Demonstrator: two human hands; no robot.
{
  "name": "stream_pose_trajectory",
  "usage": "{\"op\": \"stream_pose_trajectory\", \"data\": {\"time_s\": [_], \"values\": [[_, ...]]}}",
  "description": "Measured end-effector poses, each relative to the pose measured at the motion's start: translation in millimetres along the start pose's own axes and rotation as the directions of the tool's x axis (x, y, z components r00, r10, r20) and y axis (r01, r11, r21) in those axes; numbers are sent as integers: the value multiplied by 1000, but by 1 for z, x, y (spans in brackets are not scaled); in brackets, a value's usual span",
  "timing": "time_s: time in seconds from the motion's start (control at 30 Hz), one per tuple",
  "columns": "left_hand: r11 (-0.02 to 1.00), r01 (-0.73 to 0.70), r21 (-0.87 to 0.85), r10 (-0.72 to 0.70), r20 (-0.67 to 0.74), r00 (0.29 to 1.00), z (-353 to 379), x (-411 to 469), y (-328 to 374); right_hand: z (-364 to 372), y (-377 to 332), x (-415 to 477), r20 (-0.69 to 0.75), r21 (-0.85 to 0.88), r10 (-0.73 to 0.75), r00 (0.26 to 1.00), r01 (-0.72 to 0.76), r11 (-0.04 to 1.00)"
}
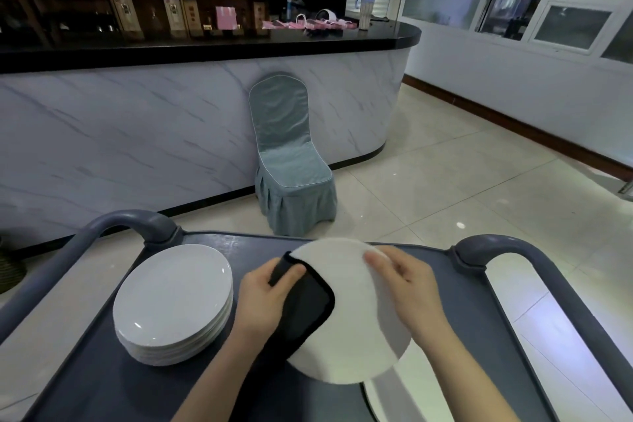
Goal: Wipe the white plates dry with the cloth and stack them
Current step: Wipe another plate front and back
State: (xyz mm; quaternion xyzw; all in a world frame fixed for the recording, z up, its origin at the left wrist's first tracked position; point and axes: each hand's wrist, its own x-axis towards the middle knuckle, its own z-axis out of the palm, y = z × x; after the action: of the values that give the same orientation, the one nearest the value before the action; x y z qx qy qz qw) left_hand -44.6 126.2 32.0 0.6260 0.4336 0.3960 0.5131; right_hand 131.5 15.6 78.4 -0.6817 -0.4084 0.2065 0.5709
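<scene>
A white plate (352,315) is held tilted above the grey cart top (102,380). My right hand (407,288) grips its right rim, fingers curled over the edge. My left hand (265,295) pinches a black cloth (305,308) against the plate's left side, thumb on top of the cloth. A stack of several white plates (173,301) sits on the cart to the left. Part of another white plate (380,397) shows on the cart below the held one, near the bottom edge.
The cart has raised grey handles at the far left (133,219) and far right (503,243). A chair in a blue-grey cover (291,168) stands beyond the cart against a marble-fronted counter (137,134). Tiled floor (479,199) lies to the right.
</scene>
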Motion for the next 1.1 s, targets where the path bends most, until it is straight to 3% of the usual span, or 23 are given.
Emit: {"op": "stream_pose_trajectory", "data": {"time_s": [0.07,0.13,0.2,0.33,0.4,0.43,0.5,0.57,0.6,0.63,0.7,0.77,0.83,0.9,1.0,1.03,1.1], "values": [[978,155,-142,-167,-81,983,0,-9,-9,0,0,-3,-126,144,95,987,-77,987],[966,208,-155,-224,-98,970,-2,-11,-13,0,-1,-6,-101,157,102,990,-85,984],[981,170,-98,-178,-86,980,-9,-6,-10,1,-1,-8,-8,74,40,999,-40,996],[990,-63,129,41,164,986,-20,7,11,7,-5,-8,199,-73,-28,980,43,996],[980,-99,170,57,235,970,-21,9,16,6,-11,-4,238,-87,-44,970,67,994],[989,-74,129,44,221,974,-21,9,17,4,-14,-1,214,-80,-52,975,70,994],[999,24,-37,-22,59,998,-16,6,13,5,-16,1,37,-19,-58,998,58,998],[962,142,-235,-186,-175,967,0,-1,5,20,-12,-2,-239,262,91,967,-26,965],[924,181,-337,-274,-251,928,11,-6,3,31,-10,-7,-317,435,222,922,-67,898],[882,202,-425,-344,-288,894,20,-12,2,43,-9,-12,-350,553,333,876,-94,828],[833,218,-509,-411,-303,860,26,-14,-1,57,-4,-20,-333,595,417,846,-155,788],[859,218,-463,-389,-314,866,15,-9,-2,50,2,-20,-279,496,376,883,-203,844],[932,173,-317,-276,-314,908,-1,-2,-4,31,6,-11,-187,346,259,948,-183,920],[987,91,-131,-119,-228,966,-13,1,-2,10,6,2,-22,73,102,995,-100,992],[991,-99,93,94,61,994,-13,2,7,3,-3,14,335,-279,-33,942,133,951],[974,-167,156,145,147,978,-11,3,8,6,-4,13,413,-305,-45,910,185,934],[953,-223,205,177,219,960,-7,2,10,10,-4,9,428,-295,-88,899,231,927]]}}
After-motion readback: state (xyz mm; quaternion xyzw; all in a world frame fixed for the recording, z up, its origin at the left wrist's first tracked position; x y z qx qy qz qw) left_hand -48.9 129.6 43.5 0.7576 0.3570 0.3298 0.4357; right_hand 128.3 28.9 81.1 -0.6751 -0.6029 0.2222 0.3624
